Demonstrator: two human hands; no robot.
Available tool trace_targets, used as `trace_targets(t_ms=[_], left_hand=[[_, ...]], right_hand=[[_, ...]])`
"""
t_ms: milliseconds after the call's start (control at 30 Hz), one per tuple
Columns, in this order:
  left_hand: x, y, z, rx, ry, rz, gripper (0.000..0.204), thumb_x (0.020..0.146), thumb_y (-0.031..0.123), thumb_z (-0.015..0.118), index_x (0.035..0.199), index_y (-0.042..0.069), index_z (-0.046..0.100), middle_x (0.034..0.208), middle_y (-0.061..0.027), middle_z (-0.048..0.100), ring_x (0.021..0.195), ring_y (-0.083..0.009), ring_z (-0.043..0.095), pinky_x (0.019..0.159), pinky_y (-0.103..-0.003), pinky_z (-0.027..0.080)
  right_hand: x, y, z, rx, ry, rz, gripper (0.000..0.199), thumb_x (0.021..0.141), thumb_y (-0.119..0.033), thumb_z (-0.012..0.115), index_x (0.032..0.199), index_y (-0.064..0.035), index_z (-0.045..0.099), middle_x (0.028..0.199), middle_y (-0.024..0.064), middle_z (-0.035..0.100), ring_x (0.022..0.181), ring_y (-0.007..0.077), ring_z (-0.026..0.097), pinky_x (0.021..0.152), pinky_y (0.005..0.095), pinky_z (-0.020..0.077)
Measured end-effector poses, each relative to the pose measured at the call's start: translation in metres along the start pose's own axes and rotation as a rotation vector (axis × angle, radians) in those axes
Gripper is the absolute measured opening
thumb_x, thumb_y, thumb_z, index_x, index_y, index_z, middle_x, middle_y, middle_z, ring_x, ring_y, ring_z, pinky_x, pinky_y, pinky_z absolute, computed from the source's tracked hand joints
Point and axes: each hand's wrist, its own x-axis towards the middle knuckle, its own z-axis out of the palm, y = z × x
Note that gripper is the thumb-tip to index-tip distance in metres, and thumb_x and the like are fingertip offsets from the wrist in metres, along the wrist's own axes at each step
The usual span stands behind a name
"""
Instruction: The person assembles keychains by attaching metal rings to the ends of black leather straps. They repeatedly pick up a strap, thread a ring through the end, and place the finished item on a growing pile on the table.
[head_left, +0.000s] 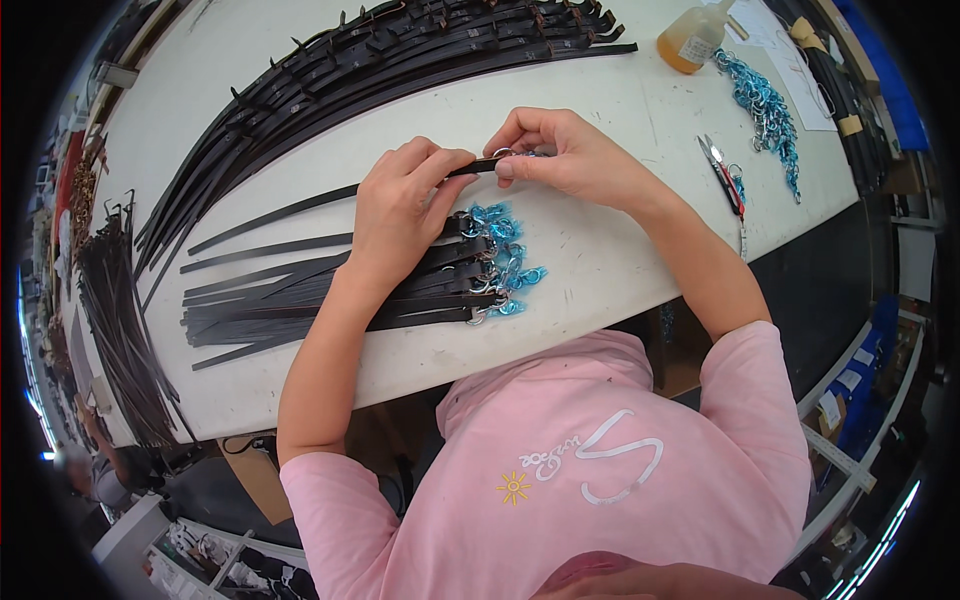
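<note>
Nearest the body, past the pink shirt (pixel 600 470), the white table (pixel 600 290) carries a stack of finished black straps (pixel 330 300) lying side by side, each ending in a blue clip (pixel 505 262) at its right end, just under the hands. Above that stack the left hand (pixel 400 205) pinches one black strap (pixel 300 207) near its end, thumb and fingers closed tight on it, the strap's long tail running away to the left across the table. The right hand (pixel 560 155) meets it tip to tip, fingers narrowed around a small metal ring (pixel 502 153) at the strap's end; a bit of blue shows behind the fingers, but how the ring sits on the strap is hidden. To do this joining well, it seems best to keep the strap end flat and steady in the left pinch, so that it does not twist, and let the right fingertips do the fine turning, working low over the table so that a dropped ring stays close. Further right lie small cutters with red handles (pixel 722 172), well apart from the hands. Farther off, a heap of loose blue clips (pixel 765 105) trails along the table beside an amber bottle (pixel 690 40). At the far edge a large fan of black straps with buckles (pixel 400 50) spreads across the table.
</note>
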Motion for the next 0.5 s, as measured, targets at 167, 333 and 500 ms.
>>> trace_targets(t_ms=[167,333,500], left_hand=[[-0.0049,-0.0004,-0.0003,-0.105,-0.030,-0.048,0.018,0.083,0.008,0.078,0.101,0.007,0.073,0.085,-0.0069,0.064,0.075,-0.0239,0.064,0.066,-0.035,0.052],[-0.0042,-0.0008,0.0018,-0.145,-0.018,-0.044,0.018,0.084,0.006,0.077,0.101,0.006,0.073,0.085,-0.0074,0.064,0.070,-0.0220,0.064,0.061,-0.033,0.051],[-0.0034,-0.0022,0.0025,-0.139,-0.032,-0.045,0.018,0.084,0.006,0.077,0.101,0.006,0.073,0.085,-0.0071,0.064,0.070,-0.0214,0.064,0.061,-0.032,0.051]], right_hand=[[0.0006,0.0020,0.0040,-0.079,-0.008,-0.006,0.019,0.094,-0.011,0.068,0.110,0.0001,0.066,0.093,0.0053,0.071,0.091,0.0120,0.067,0.087,0.0269,0.0512],[0.0026,0.0050,0.0019,-0.078,-0.013,-0.004,0.019,0.095,-0.012,0.067,0.110,0.0005,0.066,0.093,0.0055,0.070,0.091,0.0124,0.067,0.087,0.0268,0.0513],[0.0030,0.0075,0.0014,-0.095,-0.006,0.000,0.020,0.095,-0.012,0.067,0.111,0.0008,0.066,0.094,0.0062,0.070,0.091,0.0130,0.067,0.087,0.0274,0.0516]])
